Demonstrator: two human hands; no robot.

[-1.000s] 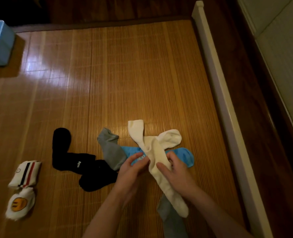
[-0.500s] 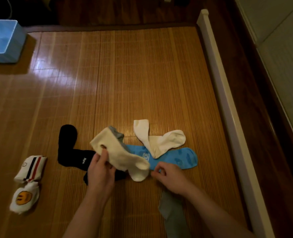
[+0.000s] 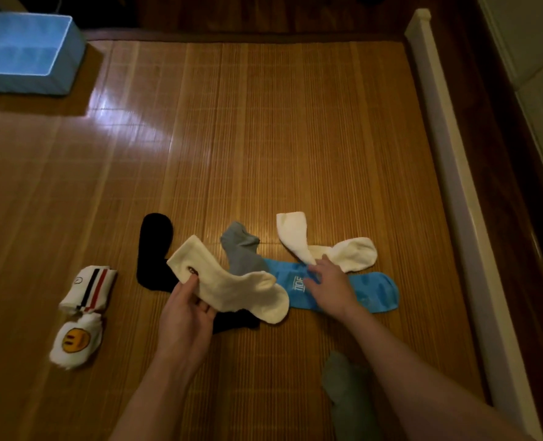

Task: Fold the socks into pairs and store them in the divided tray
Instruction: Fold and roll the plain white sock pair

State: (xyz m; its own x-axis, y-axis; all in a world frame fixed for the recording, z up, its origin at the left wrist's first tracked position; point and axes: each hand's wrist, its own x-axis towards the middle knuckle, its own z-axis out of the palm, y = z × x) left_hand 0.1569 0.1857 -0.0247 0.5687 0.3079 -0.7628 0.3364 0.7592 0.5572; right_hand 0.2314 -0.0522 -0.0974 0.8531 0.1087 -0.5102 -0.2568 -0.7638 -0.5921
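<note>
Since half a second ago the right hand (image 3: pixel 327 281) has let go of the cream sock (image 3: pixel 228 281) and moved right and far, to the matching white sock (image 3: pixel 327 249) lying bent on the mat (image 3: pixel 263 138). Its fingers are loosely spread, with the tips touching the sock at its bend and the palm over the blue sock (image 3: pixel 372 291); I see no grip yet. The left hand (image 3: pixel 184 316) pinches the cream sock by its leg between thumb and fingers, and the foot hangs over the black sock (image 3: pixel 154 246).

I read this as the two white socks now separated and about to be matched, so the next move needs a clean pinch that lifts only the white one off the blue. One grey sock (image 3: pixel 241 249) lies between the two whites, and another (image 3: pixel 343 386) is near, beside the right forearm. Two folded pairs, striped (image 3: pixel 87 291) and smiley (image 3: pixel 74 340), wait at the left. The tray (image 3: pixel 25 52) sits well apart, far left, so nothing from this pile is stored yet.
</note>
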